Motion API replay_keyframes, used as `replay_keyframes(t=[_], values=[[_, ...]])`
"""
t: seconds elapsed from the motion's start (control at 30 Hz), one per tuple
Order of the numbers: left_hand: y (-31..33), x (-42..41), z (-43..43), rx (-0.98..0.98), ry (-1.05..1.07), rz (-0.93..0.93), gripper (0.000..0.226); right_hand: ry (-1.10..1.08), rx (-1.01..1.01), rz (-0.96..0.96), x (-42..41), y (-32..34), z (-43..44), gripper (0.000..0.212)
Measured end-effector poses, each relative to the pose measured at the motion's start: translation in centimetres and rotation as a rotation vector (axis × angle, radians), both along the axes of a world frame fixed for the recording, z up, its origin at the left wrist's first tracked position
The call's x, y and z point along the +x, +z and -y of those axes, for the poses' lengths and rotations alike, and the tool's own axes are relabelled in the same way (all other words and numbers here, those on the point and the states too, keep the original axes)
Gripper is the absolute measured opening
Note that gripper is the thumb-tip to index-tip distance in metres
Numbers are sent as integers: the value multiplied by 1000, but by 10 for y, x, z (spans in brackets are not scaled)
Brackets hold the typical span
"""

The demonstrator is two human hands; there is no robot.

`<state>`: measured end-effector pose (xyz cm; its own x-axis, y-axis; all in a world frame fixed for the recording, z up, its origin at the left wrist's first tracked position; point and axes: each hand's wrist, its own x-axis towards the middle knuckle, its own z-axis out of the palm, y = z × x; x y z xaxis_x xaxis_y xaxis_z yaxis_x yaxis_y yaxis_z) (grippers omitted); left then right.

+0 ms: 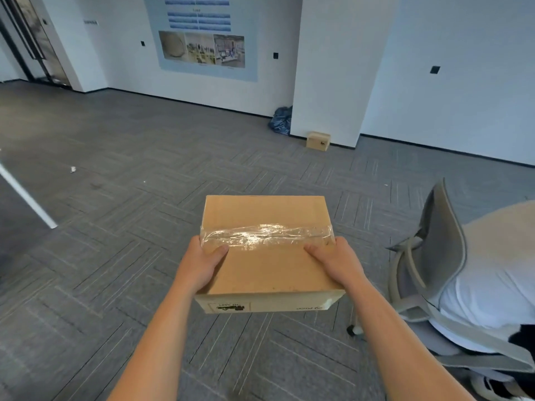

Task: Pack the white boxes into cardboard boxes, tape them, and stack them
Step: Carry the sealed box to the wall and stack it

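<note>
Above grey carpet, left hand (199,263) and right hand (337,260) grip a taped box (267,250), thumbs on top.

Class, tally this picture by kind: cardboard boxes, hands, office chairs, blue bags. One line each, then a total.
Cardboard boxes: 2 (taped cardboard box, held up; small cardboard box, on the floor by the wall)
Hands: 2 (left hand and right hand, both holding the taped one)
Office chair: 1
Blue bag: 1
Total: 6
</note>
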<state>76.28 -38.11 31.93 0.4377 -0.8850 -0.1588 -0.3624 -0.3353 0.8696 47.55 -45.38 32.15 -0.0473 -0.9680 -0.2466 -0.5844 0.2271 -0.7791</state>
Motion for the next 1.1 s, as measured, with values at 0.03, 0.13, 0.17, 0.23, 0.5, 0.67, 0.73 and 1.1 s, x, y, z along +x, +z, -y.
replay_keyframes(t=[0.03, 0.13, 0.17, 0.23, 0.5, 0.67, 0.73, 1.1], values=[[1, 11, 26, 5, -15, 8, 51, -19, 5, 2, 10, -1, 23, 72], [7, 36, 100, 10, -77, 24, 49, -79, 18, 3, 32, -2, 81, 73], [9, 42, 126, 8, -101, 22, 49, -103, 16, 8, 37, -3, 101, 74], [12, 49, 169, 11, -140, 10, 50, -142, 18, 4, 43, -2, 134, 80], [-5, 45, 348, 34, -228, -4, 47, -234, 19, -38, 38, -15, 288, 71], [-14, 28, 466, 52, -232, 15, 50, -242, 37, -9, 20, -30, 409, 75], [-12, 24, 510, 64, -214, 25, 52, -226, 44, -4, 17, -29, 456, 75], [3, 38, 737, 39, -157, -20, 47, -172, 36, -28, 33, -8, 701, 77]])
